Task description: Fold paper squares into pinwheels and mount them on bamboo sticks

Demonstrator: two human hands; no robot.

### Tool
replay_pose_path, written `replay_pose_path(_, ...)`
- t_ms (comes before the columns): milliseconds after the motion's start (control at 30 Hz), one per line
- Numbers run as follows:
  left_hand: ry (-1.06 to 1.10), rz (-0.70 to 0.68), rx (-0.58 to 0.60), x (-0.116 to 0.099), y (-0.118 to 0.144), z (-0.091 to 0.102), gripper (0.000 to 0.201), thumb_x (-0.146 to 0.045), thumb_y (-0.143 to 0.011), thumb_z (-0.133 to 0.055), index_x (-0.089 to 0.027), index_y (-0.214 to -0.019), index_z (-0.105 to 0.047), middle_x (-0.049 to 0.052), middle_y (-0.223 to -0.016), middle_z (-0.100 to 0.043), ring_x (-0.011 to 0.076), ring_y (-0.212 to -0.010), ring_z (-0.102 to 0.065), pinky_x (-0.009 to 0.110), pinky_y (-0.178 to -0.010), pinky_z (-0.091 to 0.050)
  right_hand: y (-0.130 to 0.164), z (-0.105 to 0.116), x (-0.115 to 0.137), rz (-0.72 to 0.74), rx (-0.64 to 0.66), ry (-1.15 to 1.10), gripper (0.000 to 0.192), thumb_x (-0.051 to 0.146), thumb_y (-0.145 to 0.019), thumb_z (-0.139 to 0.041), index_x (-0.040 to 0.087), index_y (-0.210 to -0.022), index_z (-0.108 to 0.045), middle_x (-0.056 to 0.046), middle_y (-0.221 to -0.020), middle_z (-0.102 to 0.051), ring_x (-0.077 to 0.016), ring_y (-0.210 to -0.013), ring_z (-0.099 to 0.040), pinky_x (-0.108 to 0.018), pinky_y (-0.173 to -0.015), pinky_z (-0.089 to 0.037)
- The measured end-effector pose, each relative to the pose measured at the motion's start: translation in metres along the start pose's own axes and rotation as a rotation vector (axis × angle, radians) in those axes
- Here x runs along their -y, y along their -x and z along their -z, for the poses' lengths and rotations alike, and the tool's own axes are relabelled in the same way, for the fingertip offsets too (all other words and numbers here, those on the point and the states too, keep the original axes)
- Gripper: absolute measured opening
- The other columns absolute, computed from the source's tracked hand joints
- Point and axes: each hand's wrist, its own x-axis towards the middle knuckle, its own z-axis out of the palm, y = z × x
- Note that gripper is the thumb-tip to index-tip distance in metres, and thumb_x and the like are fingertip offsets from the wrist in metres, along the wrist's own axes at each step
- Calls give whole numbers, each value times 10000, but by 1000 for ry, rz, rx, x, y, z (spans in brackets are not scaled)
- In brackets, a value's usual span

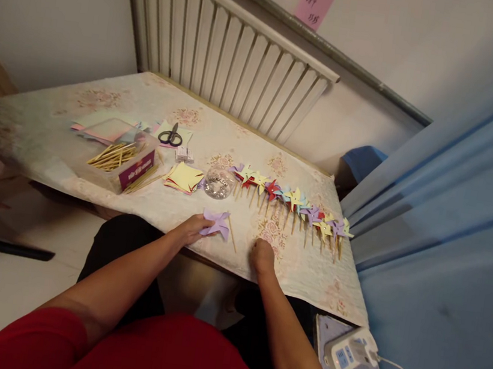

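head view is showing the left hand pinching a purple pinwheel on the tabletop, its stick alongside; the right hand is resting curled, empty. assembly step seemingly underway; pinning needs steadiness.

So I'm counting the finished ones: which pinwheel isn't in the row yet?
The purple pinwheel at the left hand. It lies alone near the table edge, apart from the row further back.
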Motion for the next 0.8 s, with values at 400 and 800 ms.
replay_pose_path(400,43,-23,-55,3,-1,-2,198,39,-716,-696,-105,-845,-655,54,-825,-728,148,-693,-697,278,-668,-630,9,-5,-6,18,-114,-46,204,90,-867,-484,122,-855,-684,-110,-881,-699,-175,-792,-585,-262,-704,-355)
replay_pose_path(800,59,-30,-81,3,0,-4,224,45,-734,-686,-99,-900,-644,52,-839,-724,139,-697,-693,285,-689,-642,10,-12,-13,-18,-175,-204,203,112,-831,-502,168,-775,-689,-48,-764,-688,-150,-706,-556,-243,-676,-344)
